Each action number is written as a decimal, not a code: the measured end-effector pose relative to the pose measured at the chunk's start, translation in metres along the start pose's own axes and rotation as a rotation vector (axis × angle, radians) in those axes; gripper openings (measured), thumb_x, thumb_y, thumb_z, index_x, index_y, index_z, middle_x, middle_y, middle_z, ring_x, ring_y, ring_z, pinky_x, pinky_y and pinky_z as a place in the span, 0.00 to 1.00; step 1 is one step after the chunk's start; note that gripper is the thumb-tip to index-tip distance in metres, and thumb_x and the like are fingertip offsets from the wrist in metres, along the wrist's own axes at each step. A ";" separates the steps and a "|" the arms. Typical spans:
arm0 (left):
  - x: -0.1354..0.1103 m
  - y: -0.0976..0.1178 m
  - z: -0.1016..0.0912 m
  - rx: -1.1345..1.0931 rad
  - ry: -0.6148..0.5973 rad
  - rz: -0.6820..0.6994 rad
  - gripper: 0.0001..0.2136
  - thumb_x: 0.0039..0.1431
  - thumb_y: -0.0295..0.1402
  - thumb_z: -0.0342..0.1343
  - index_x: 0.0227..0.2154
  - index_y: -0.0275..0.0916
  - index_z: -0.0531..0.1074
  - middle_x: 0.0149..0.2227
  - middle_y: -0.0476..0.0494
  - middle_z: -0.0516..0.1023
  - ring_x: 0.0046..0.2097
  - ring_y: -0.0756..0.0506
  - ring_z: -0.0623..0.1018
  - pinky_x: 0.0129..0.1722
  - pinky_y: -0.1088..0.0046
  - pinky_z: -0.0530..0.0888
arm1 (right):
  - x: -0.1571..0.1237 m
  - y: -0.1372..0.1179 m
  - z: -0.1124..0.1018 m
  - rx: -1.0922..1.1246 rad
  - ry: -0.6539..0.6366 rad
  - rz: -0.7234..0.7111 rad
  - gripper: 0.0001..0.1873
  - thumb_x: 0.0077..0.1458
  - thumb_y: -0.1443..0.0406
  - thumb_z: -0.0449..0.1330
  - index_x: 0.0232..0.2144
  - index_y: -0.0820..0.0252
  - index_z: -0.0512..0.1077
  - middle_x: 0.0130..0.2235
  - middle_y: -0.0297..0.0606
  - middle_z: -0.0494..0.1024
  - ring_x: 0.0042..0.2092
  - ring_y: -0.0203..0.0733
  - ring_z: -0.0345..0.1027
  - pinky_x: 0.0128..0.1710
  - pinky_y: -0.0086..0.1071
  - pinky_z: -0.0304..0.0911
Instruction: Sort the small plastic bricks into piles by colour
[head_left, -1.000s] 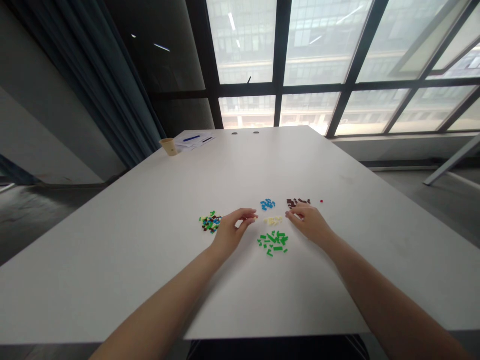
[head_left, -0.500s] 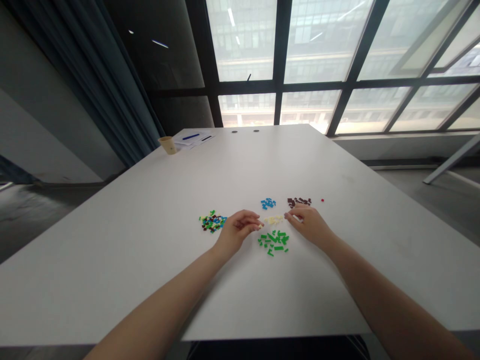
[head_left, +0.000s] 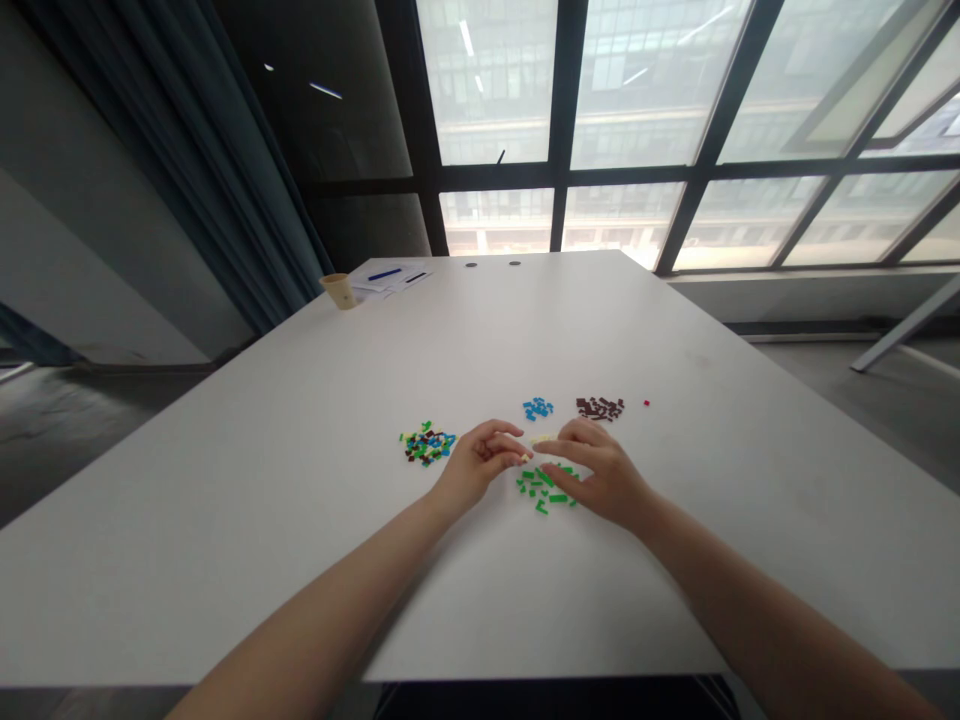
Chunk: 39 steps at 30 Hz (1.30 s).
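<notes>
My left hand [head_left: 480,462] is curled in a pinch on a tiny cream brick [head_left: 523,458] just left of the green brick pile [head_left: 541,488]. My right hand [head_left: 604,475] lies over the right side of that green pile. Its fingers reach left over the cream brick pile [head_left: 541,438], most of which they hide, and its thumb is held apart below them. A mixed-colour brick pile [head_left: 427,446] sits left of my left hand. Beyond the hands are a blue brick pile [head_left: 537,408], a brown brick pile [head_left: 600,408] and a single red brick [head_left: 646,403].
All of this is on a white table [head_left: 300,480] whose near edge is close to me. At its far left stand a paper cup [head_left: 339,291] and papers with a blue pen [head_left: 390,274]. Large windows and a dark curtain lie behind.
My right hand has moved left from beside the brown pile to over the cream and green piles. My left hand has shifted a little right and down with the cream brick.
</notes>
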<state>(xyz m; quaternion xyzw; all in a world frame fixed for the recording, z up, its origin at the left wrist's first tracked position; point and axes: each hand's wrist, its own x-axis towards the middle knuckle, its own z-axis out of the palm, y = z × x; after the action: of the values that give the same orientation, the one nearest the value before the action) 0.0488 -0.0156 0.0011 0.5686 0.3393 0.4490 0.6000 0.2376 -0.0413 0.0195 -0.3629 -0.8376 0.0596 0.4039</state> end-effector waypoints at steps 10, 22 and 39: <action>0.000 -0.004 0.001 -0.030 -0.102 -0.065 0.15 0.43 0.31 0.61 0.36 0.37 0.67 0.28 0.46 0.78 0.32 0.48 0.76 0.37 0.70 0.71 | -0.002 0.008 0.009 -0.067 -0.045 0.007 0.08 0.53 0.63 0.54 0.31 0.56 0.73 0.26 0.34 0.66 0.31 0.34 0.60 0.36 0.31 0.56; 0.007 0.001 -0.015 0.105 0.076 -0.005 0.14 0.46 0.36 0.58 0.36 0.37 0.66 0.28 0.45 0.76 0.33 0.49 0.75 0.38 0.69 0.70 | -0.016 0.063 0.005 -0.244 -0.244 0.530 0.06 0.47 0.63 0.58 0.28 0.55 0.75 0.31 0.36 0.70 0.35 0.39 0.63 0.37 0.32 0.56; 0.025 0.007 -0.131 1.098 0.451 -0.129 0.10 0.45 0.31 0.51 0.29 0.37 0.75 0.33 0.41 0.76 0.33 0.45 0.73 0.37 0.70 0.67 | -0.012 0.071 -0.020 -0.261 -0.095 0.586 0.14 0.50 0.60 0.51 0.24 0.59 0.73 0.23 0.34 0.67 0.26 0.35 0.59 0.28 0.28 0.52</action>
<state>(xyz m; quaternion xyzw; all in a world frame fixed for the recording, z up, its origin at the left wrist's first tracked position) -0.0629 0.0566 -0.0054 0.6645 0.6745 0.2805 0.1575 0.2968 -0.0013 -0.0028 -0.6340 -0.7161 0.0824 0.2801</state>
